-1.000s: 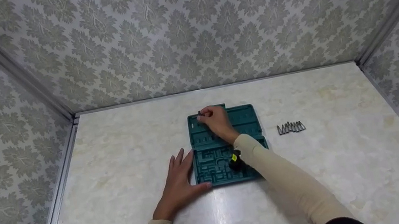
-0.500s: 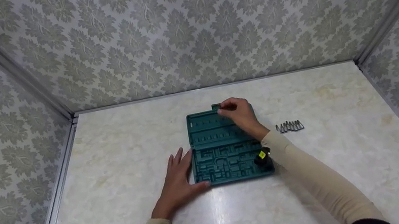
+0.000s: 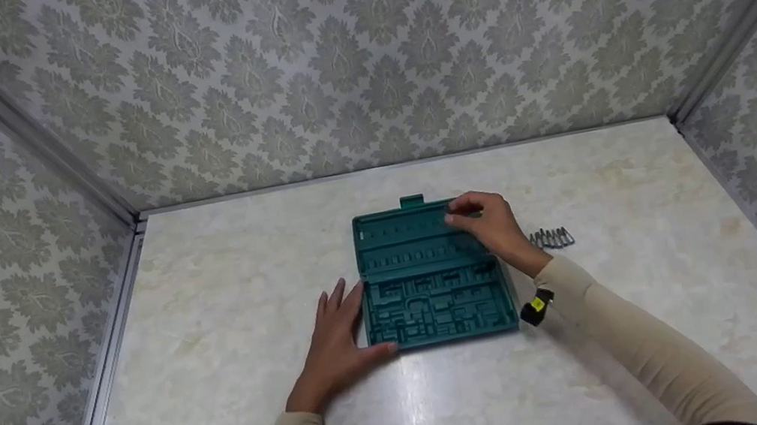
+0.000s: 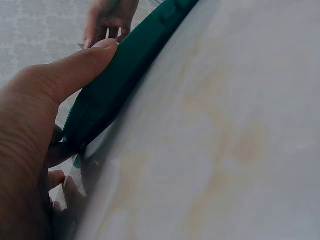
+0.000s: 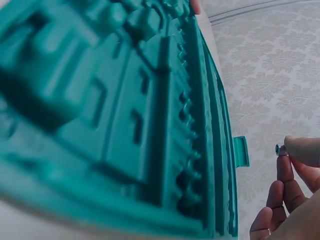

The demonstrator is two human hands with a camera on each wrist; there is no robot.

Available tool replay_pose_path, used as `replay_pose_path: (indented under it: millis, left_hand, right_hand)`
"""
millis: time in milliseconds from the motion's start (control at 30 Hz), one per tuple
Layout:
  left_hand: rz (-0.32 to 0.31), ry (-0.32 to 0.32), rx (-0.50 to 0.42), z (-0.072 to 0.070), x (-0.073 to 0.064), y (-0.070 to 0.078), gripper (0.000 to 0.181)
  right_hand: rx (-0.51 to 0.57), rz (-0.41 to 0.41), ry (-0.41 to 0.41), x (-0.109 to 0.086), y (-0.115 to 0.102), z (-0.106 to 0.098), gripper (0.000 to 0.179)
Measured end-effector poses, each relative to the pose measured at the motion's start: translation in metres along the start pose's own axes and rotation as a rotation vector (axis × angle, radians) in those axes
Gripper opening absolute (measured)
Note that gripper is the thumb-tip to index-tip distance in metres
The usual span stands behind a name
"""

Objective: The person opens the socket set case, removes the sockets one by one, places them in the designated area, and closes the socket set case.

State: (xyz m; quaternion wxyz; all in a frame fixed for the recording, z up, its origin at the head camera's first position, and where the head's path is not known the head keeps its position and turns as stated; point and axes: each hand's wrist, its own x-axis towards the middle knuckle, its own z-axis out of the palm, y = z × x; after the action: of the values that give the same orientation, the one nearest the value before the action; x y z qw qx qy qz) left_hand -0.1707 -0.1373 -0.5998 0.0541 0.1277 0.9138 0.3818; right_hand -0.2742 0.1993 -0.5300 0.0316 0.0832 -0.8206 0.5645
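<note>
A green plastic case (image 3: 424, 258) lies open, its molded slots showing in the head view. My right hand (image 3: 494, 224) is over the lid's far right corner. In the right wrist view, its thumb and index finger pinch a small silver metal socket (image 5: 282, 150) with a hollow end. My left hand (image 3: 336, 352) rests along the case's left side with fingers spread. Its thumb (image 4: 95, 60) lies on the near rim; in the left wrist view the other fingers are partly hidden beside the case.
Several small metal bits (image 3: 554, 238) stand in a row right of the case, partly hidden by the right wrist. The pale marbled table (image 3: 234, 258) meets patterned walls (image 3: 383, 52) at the back and sides. A latch tab (image 3: 412, 201) sticks out from the lid's far edge.
My right hand has moved rightward across the lid, from its far left corner to its far right corner. My left hand stays at the case's near left corner.
</note>
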Motion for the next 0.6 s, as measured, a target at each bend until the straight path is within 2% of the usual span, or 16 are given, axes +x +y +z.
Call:
replay_pose_path:
  millis: [300,600]
  left_hand:
    - [0.009,-0.001,0.002,0.000,-0.001,0.001,0.124]
    - [0.004,-0.003,-0.007,-0.001,-0.001,-0.001,0.125]
  right_hand:
    - [-0.086,-0.018,0.049,-0.015,0.012,-0.015,0.021]
    - [-0.126,0.019,0.078,-0.031,0.022,-0.036,0.023]
